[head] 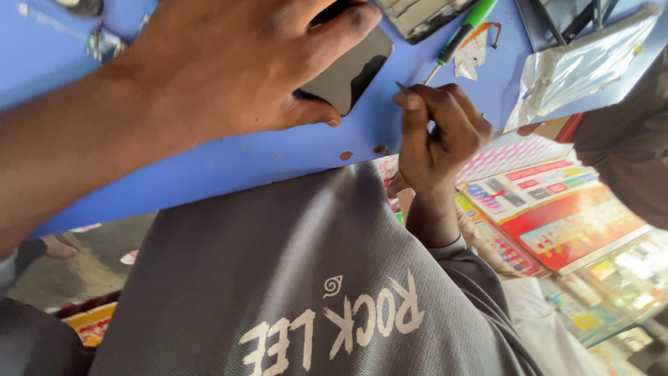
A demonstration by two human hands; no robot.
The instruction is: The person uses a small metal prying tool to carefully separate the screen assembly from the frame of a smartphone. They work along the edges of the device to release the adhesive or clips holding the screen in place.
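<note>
Smooth blue table (229, 167), glossy black phone (351, 69)
</note>
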